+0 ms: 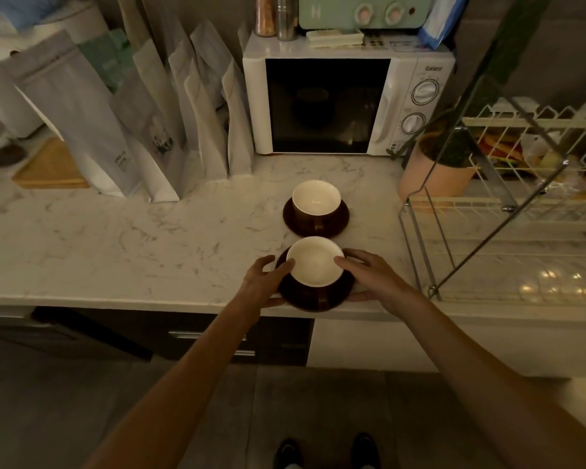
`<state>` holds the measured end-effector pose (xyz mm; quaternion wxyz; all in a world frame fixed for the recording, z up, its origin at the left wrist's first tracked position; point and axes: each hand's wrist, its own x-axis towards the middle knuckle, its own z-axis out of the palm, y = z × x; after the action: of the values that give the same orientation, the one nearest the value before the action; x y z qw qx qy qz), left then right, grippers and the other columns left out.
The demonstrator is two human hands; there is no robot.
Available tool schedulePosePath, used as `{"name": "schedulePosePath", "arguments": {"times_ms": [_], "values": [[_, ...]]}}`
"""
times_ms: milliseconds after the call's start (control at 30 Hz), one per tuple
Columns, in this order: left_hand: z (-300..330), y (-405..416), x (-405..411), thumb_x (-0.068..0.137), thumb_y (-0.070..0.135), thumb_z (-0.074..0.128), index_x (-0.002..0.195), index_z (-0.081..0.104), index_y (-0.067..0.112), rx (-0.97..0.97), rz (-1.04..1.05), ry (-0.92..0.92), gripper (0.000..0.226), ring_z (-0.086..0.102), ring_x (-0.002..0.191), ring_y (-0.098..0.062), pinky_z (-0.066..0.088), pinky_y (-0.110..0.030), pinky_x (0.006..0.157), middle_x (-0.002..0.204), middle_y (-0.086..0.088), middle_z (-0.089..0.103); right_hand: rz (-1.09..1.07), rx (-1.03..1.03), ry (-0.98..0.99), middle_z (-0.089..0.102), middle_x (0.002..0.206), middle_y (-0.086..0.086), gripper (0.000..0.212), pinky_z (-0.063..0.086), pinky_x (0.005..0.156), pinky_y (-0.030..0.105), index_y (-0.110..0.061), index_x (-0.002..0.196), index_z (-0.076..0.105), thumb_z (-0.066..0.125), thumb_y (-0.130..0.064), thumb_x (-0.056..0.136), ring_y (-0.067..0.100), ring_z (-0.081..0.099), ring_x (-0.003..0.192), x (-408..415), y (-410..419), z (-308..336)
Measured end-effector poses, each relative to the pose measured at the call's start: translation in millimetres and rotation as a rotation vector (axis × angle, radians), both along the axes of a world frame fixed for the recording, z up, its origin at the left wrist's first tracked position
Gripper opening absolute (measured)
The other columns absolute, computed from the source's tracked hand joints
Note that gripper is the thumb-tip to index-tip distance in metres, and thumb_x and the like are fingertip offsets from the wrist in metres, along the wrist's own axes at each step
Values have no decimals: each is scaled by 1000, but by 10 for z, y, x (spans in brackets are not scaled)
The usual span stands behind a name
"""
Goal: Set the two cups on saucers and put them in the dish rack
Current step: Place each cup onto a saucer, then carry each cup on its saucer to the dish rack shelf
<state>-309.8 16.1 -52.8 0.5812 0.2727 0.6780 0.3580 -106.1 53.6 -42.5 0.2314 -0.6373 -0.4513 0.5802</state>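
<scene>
Two brown cups with white insides stand on dark brown saucers on the marble counter. The near cup [315,262] sits on the near saucer [313,297] at the counter's front edge. My left hand [266,280] grips that saucer's left side with a finger against the cup's rim. On the opposite side, my right hand [369,275] holds the saucer, a fingertip touching the rim. The far cup [316,199] rests on the far saucer [335,223] just behind, untouched. The wire dish rack [508,211] stands to the right.
A white microwave [345,106] stands behind the cups. Several grey paper bags [149,130] lean at the back left, beside a wooden board [48,167]. A pink plant pot [437,170] sits by the rack's left end. The rack's upper shelf holds colourful items.
</scene>
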Motion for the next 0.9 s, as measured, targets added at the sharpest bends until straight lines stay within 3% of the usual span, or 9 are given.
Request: {"name": "schedulePosePath", "arguments": {"times_ms": [233, 500, 600, 900], "values": [[26, -30, -6, 83, 31, 71, 140, 42, 27, 28, 26, -7, 64, 59, 113, -32, 58, -33, 61, 135, -14, 54, 45, 82, 0, 60, 118, -3, 35, 62, 77, 49, -22, 125, 63, 63, -28, 91, 17, 56, 105, 0, -36, 10], [57, -308, 7, 81, 33, 72, 136, 43, 27, 32, -44, 5, 62, 61, 106, -29, 61, -40, 70, 124, -11, 58, 46, 87, 0, 59, 115, -4, 36, 63, 69, 42, -24, 126, 62, 65, -28, 90, 8, 54, 86, 114, -307, 13], [77, -416, 52, 81, 34, 71, 134, 44, 28, 26, -78, 9, 60, 63, 108, -32, 61, -44, 75, 119, -9, 58, 55, 97, 7, 60, 118, -2, 38, 64, 70, 42, -24, 127, 61, 65, -28, 90, 7, 56, 88, 208, -452, 52], [207, -714, 368, 80, 36, 72, 119, 53, 31, 21, -254, -14, 44, 68, 97, -26, 62, -38, 70, 118, -11, 62, 10, 120, 24, 62, 109, -9, 30, 63, 71, 39, -27, 119, 64, 67, -28, 89, 16, 57, 107, 646, -946, 197]]}}
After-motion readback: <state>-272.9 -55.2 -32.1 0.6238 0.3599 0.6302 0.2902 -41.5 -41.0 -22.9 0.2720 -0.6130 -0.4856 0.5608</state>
